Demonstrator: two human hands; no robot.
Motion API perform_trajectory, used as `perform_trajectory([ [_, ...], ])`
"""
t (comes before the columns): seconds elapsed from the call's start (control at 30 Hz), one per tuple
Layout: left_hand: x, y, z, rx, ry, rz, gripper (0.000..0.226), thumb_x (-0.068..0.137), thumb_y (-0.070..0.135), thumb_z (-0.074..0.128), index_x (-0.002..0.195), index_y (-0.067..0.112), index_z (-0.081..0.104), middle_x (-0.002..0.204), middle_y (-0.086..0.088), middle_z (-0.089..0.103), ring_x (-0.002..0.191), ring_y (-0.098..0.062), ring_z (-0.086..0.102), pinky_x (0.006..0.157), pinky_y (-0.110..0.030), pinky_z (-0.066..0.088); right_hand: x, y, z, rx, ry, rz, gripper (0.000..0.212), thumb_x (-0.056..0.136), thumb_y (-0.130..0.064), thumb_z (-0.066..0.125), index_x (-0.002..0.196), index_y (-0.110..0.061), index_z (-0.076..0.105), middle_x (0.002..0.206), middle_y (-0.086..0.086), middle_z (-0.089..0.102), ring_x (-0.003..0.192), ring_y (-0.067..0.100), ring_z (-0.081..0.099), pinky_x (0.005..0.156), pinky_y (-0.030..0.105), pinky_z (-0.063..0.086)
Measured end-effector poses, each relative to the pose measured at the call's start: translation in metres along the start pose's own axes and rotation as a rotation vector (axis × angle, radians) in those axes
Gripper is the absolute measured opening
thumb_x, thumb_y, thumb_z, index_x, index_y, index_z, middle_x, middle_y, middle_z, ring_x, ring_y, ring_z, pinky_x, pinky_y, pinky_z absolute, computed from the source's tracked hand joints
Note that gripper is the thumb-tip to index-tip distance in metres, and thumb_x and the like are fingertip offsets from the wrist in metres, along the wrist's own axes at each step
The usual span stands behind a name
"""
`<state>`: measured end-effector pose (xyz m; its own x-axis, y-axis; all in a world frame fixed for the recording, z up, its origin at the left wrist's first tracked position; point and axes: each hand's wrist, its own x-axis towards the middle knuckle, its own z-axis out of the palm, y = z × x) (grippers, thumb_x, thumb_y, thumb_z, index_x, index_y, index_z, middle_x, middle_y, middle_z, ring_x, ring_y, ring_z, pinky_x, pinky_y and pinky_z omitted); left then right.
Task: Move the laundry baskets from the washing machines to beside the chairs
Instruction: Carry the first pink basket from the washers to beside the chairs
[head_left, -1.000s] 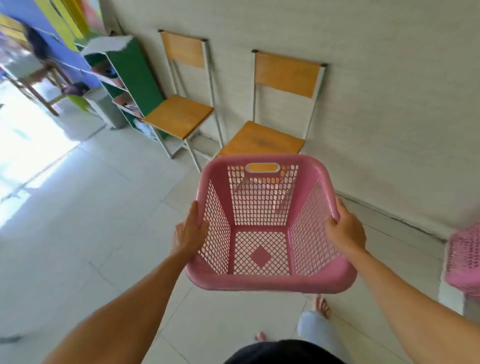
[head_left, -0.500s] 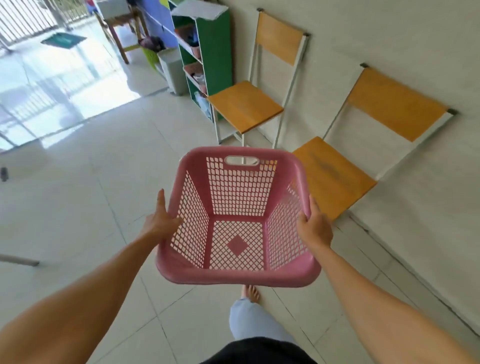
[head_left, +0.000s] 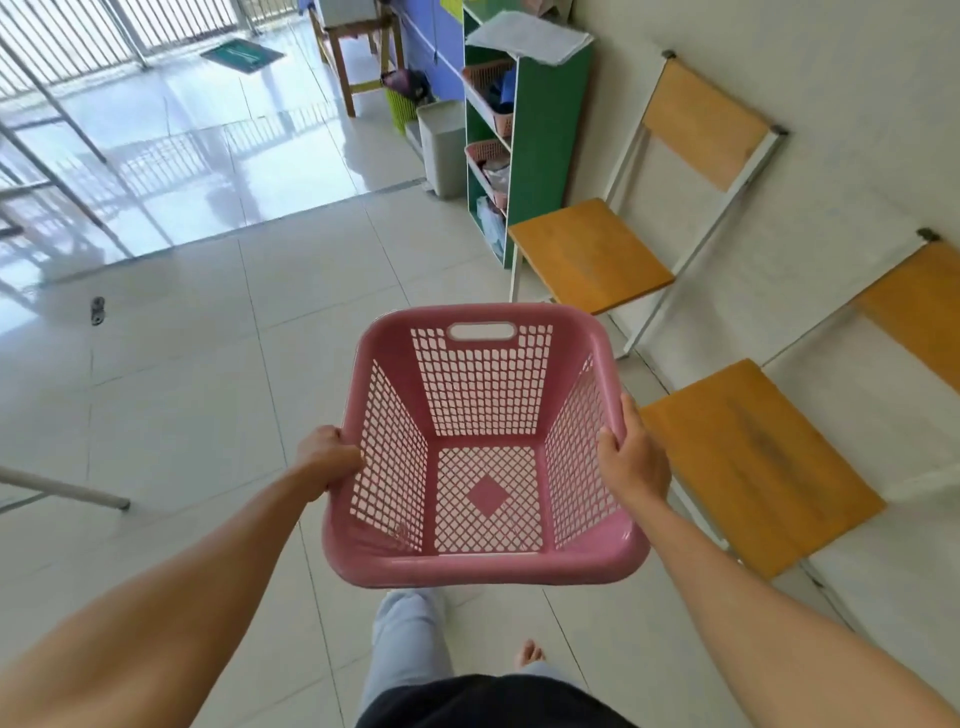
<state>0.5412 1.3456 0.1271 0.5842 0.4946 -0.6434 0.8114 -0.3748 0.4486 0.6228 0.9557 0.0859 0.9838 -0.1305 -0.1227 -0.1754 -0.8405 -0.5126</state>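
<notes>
I carry an empty pink laundry basket (head_left: 485, 564) with mesh walls in front of me, above the tiled floor. My left hand (head_left: 330, 457) grips its left rim and my right hand (head_left: 631, 457) grips its right rim. Two chairs with orange wooden seats stand against the wall on the right: the near chair (head_left: 753, 462) is just right of the basket, and the far chair (head_left: 592, 254) stands beyond the basket's far right corner. The washing machines are out of view.
A green shelf unit (head_left: 540, 140) with small pink trays stands past the far chair, with a grey bin (head_left: 444, 148) beside it. A wooden table (head_left: 358, 57) is farther back. A metal leg (head_left: 62, 488) lies at the left. My bare foot (head_left: 527, 654) is below the basket.
The view has swung left: the chairs slid from straight ahead to the right of the basket, and the second pink basket at the right edge left the view. Both hands kept hold of the rim.
</notes>
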Motion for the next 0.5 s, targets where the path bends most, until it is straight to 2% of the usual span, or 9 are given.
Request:
perform_trajectory([
  [0.1, 0.043, 0.019, -0.019, 0.007, -0.024, 0.025, 0.028, 0.061, 0.008, 0.065, 0.089, 0.01, 0.07, 0.086, -0.01, 0.075, 0.079, -0.026, 0.073, 0.065, -0.039, 0.063, 0.026, -0.026, 0.016, 0.0, 0.006, 0.028, 0.067, 0.089, -0.062, 0.023, 0.152, -0.043, 0.015, 0.101, 0.005, 0.063, 0.077, 0.021, 0.068, 0.06, 0.042, 0.062],
  [0.23, 0.105, 0.053, -0.052, 0.078, -0.12, 0.069, 0.029, 0.066, 0.011, 0.071, 0.094, 0.008, 0.069, 0.089, -0.009, 0.075, 0.08, -0.025, 0.074, 0.067, -0.044, 0.064, 0.055, -0.061, 0.036, -0.016, 0.05, 0.09, 0.066, 0.091, -0.062, 0.022, 0.153, -0.041, 0.018, 0.098, 0.005, 0.063, 0.075, 0.019, 0.067, 0.059, 0.04, 0.063],
  [0.37, 0.156, 0.095, -0.088, 0.17, -0.174, 0.112, 0.029, 0.07, 0.011, 0.073, 0.099, 0.008, 0.068, 0.092, -0.01, 0.074, 0.081, -0.024, 0.074, 0.067, -0.041, 0.064, 0.082, -0.098, 0.054, -0.021, 0.129, 0.128, 0.064, 0.092, -0.062, 0.022, 0.152, -0.04, 0.021, 0.091, 0.006, 0.062, 0.068, 0.019, 0.067, 0.055, 0.039, 0.062],
  [0.5, 0.194, 0.134, -0.121, 0.284, -0.195, 0.145, 0.033, 0.07, 0.008, 0.07, 0.103, 0.007, 0.065, 0.098, -0.011, 0.072, 0.083, -0.026, 0.073, 0.065, -0.043, 0.064, 0.102, -0.135, 0.066, -0.009, 0.163, 0.207, 0.051, 0.096, -0.051, 0.037, 0.143, -0.029, 0.033, 0.085, 0.006, 0.06, 0.061, 0.02, 0.065, 0.051, 0.037, 0.06],
])
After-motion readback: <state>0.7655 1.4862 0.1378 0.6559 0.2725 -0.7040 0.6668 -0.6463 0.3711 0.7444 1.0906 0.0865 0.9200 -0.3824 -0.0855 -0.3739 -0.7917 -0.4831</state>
